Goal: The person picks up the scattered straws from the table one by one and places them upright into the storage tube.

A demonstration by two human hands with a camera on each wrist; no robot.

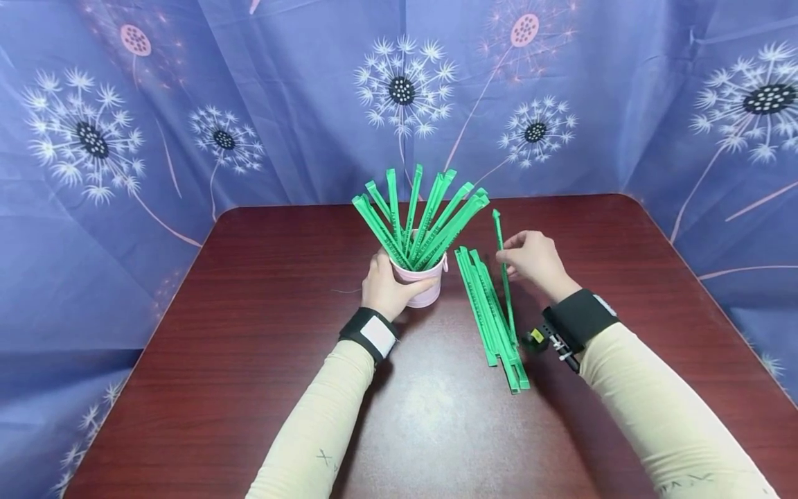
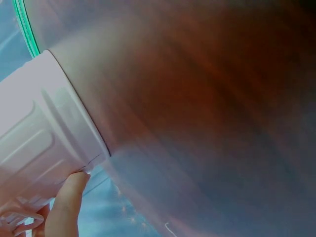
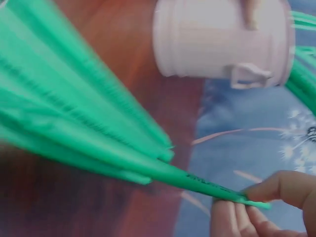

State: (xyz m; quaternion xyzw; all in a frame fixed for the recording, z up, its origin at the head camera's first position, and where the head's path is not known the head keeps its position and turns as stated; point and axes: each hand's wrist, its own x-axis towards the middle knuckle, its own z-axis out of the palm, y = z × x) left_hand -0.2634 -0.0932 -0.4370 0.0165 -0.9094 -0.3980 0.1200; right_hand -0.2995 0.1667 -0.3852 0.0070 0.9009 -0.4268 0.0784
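Cup (image 1: 425, 296), pale pink, is set upright on the bench (image 1: 280, 312) and is gripped from its left side by the left hand (image 1: 388, 287); fingers and thumb are wrapped partly round its wall, presumably so that it is steadied under the green sticks (image 1: 418, 222) fanned well above its rim. A single stick (image 1: 506, 294) is pinched near its far end by the right hand (image 1: 533, 262), the fingers narrowed to the stick's thickness. By this hold, it is judged, most of its length is left free. Its near end is seen over the loose pile (image 1: 486, 305); whether contact is made cannot be told. The pile is laid roughly lengthwise, right of the cup and apart from it, probably so that sticks are easily reached by the right hand. Dark print is noted; its wording is not legible.
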